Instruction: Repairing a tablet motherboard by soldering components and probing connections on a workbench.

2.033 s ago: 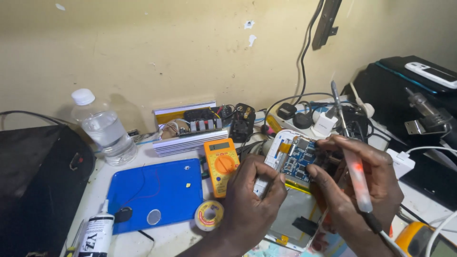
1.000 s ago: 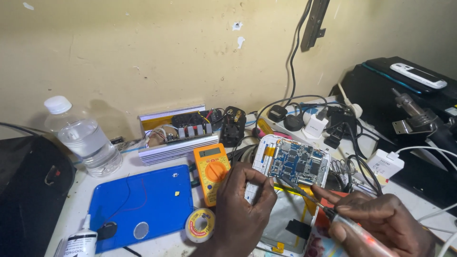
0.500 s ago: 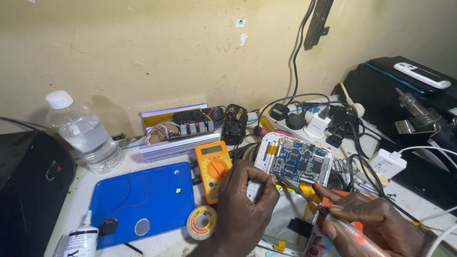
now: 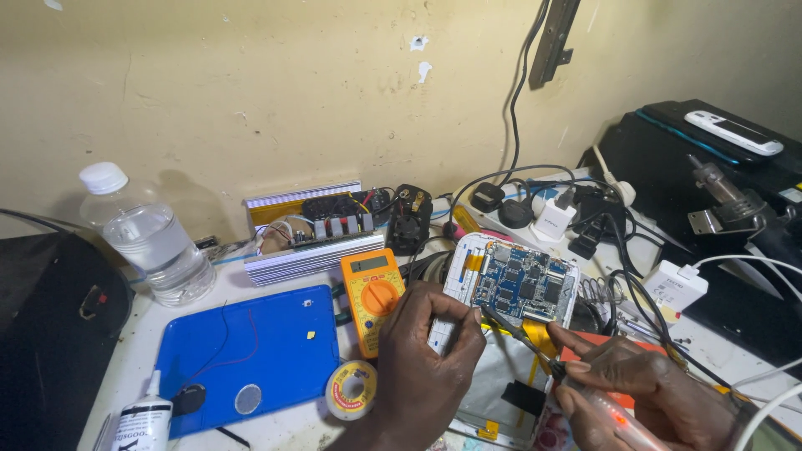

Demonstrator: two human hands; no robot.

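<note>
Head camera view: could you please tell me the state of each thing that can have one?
White tablet with blue circuit board: back off, board exposed.
Clear plastic water bottle: upright, white cap on.
Orange multimeter: lying flat, face up.
Left hand: steadying the tablet's edge.
Right hand: gripping a soldering iron, tip near the board.

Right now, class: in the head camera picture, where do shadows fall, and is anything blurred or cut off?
Head view: the water bottle casts a soft shadow on the wall to its right, so the light comes from the left; the circuit board and yellow multimeter are sharp; the right hand and its soldering iron are cut off by the bottom edge; no strong glare.
</note>
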